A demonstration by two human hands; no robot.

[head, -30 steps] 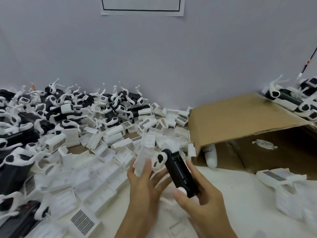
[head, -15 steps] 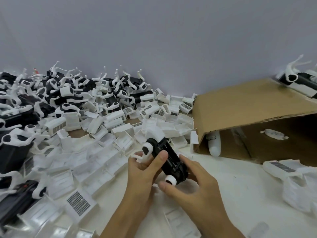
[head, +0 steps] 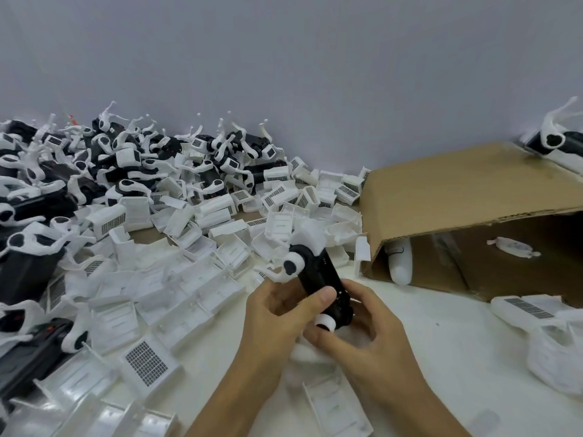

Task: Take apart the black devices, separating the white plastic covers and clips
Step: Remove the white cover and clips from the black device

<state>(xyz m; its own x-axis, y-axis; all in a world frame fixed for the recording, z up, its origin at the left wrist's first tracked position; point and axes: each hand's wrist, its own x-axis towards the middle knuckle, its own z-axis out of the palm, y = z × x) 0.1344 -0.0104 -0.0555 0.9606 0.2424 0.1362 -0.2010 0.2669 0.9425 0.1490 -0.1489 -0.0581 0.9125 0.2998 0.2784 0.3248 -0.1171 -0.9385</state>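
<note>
A cardboard box (head: 457, 197) lies on its side up and to the right of the hands, its opening facing them. The pale table (head: 441, 335) spreads beneath, and a grey wall (head: 284, 74) rises behind everything.

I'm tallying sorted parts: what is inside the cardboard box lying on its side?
Inside the cardboard box, two white parts show: a rounded piece near its left opening and a flat piece farther back. Its top flap and the picture's edge hide the rest.
</note>
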